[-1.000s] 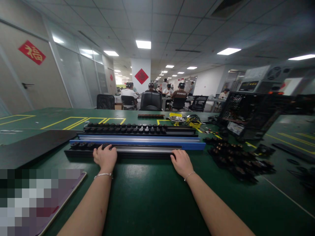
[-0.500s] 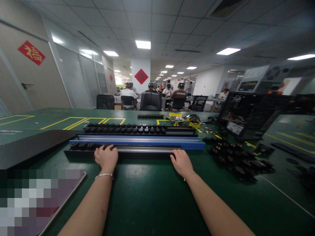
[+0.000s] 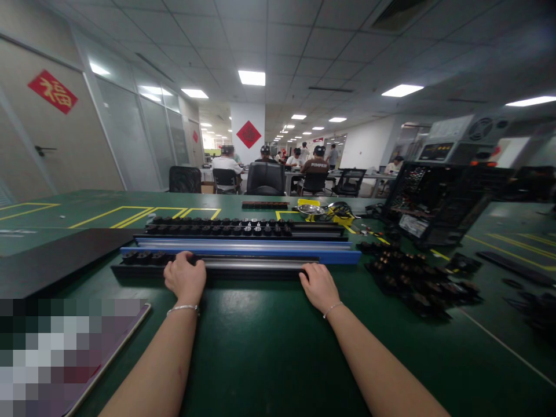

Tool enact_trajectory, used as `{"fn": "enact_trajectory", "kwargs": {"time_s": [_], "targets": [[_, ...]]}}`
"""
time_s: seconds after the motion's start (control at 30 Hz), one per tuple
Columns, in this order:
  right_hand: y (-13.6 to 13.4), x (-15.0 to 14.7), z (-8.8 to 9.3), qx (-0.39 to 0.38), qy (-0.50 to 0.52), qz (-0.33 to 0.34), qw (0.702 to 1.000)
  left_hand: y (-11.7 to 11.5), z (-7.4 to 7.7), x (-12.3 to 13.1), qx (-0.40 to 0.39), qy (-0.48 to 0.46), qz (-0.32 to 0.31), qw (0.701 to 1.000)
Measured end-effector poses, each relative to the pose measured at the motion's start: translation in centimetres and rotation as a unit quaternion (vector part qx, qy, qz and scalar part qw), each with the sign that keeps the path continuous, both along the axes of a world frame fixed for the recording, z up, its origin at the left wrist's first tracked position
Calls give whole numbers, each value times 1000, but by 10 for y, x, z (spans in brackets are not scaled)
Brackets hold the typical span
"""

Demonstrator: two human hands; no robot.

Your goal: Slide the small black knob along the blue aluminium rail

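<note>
My left hand point(image 3: 186, 279) is curled over the near black rail point(image 3: 256, 274), fingers closed around a small black part seated in its channel. Most of that part is hidden beneath the fingers. Left of it, several similar black round parts point(image 3: 145, 256) sit in a row in the same rail. Near the rail's right end my right hand point(image 3: 320, 286) grips its edge, fingertips on top. A bare silver strip point(image 3: 256, 263) runs along the channel between my hands. Directly behind lies a blue rail point(image 3: 278, 252), and beyond it a row of black round parts point(image 3: 217, 229) fills much of another black rail.
Loose black parts point(image 3: 421, 281) are piled at the right. An opened computer case point(image 3: 434, 202) stands behind them. A metal bowl point(image 3: 310, 209) and cables lie farther back. At left are a dark flat board point(image 3: 73, 258) and a partly pixelated flat object point(image 3: 108, 347). People sit at far tables.
My left hand's fingers have shifted slightly over the black part and its knuckles sit a little higher. The right hand keeps its place on the rail. The view has drifted slightly.
</note>
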State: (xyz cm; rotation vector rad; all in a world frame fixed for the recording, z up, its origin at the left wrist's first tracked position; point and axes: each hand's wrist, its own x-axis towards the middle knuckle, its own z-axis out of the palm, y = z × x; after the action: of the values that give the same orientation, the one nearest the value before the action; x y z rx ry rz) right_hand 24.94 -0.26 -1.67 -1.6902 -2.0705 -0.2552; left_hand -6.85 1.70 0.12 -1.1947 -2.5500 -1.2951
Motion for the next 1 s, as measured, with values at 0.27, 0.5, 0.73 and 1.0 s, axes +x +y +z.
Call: {"fn": "enact_trajectory", "kwargs": {"time_s": [0.27, 0.5, 0.73, 1.0], "targets": [[-1, 0, 1, -2, -2, -5, 1000, 3, 1, -9, -5, -23, 35, 999], [-1, 0, 2, -9, -1, -7, 1000, 6, 0, -14, -18, -21, 32, 999], [-2, 0, 2, -4, 4, -6, 1000, 4, 2, -8, -31, -7, 17, 999], [-1, 0, 1, -8, 0, -7, 1000, 5, 2, -8, -35, -3, 0, 999]]}}
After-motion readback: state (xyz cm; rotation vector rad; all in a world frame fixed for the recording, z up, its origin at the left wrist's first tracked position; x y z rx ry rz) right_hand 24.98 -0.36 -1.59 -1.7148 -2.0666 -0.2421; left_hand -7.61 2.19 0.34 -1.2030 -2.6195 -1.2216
